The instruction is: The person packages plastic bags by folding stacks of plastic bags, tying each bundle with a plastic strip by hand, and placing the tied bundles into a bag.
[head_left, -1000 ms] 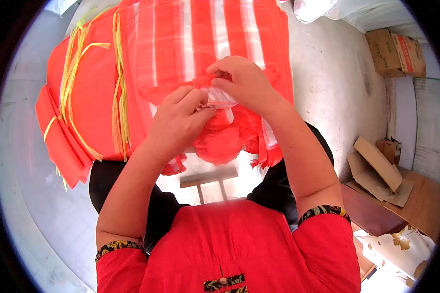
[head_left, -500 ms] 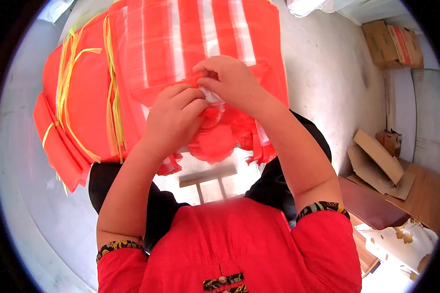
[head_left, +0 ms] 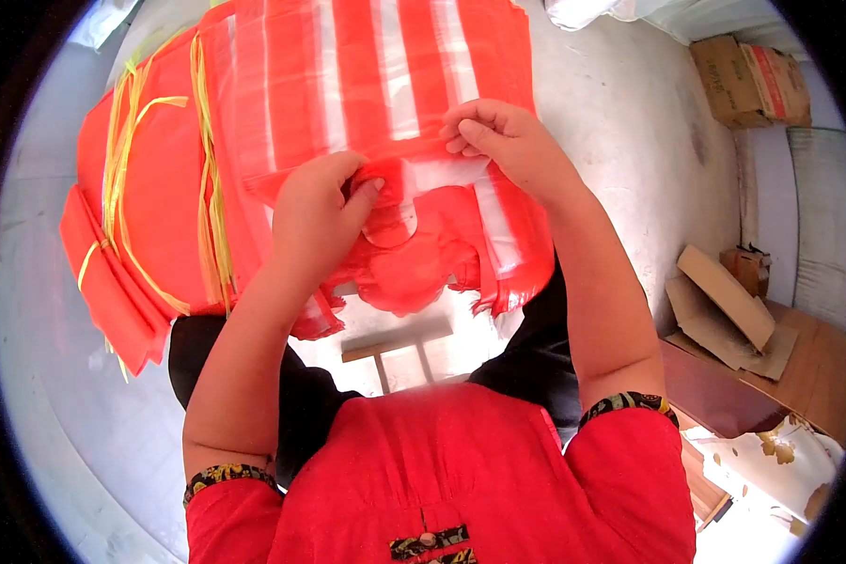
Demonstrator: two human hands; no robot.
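A stack of red plastic bags with clear stripes (head_left: 362, 80) lies across my lap and the surface in front. My left hand (head_left: 320, 207) is closed, thumb and fingers pinching the top bag near its cut-out opening. To the right, my right hand (head_left: 512, 146) has curled fingers at the bag's upper edge and seems to grip it; the exact contact is hard to see. Between the hands, a crumpled red bag end (head_left: 409, 268) hangs loosely over the near edge.
On the left lie folded red bags (head_left: 155, 188) with yellow plastic ties (head_left: 211, 188) and a tied red bundle (head_left: 113, 282). Cardboard boxes (head_left: 747, 83) stand at the far right. An opened carton (head_left: 724, 305) rests on a brown wooden surface (head_left: 813, 367).
My hands were close together over the bag's middle. The right hand has moved to the right and slightly up, and the bag's top is spread flatter. The left hand shifted slightly.
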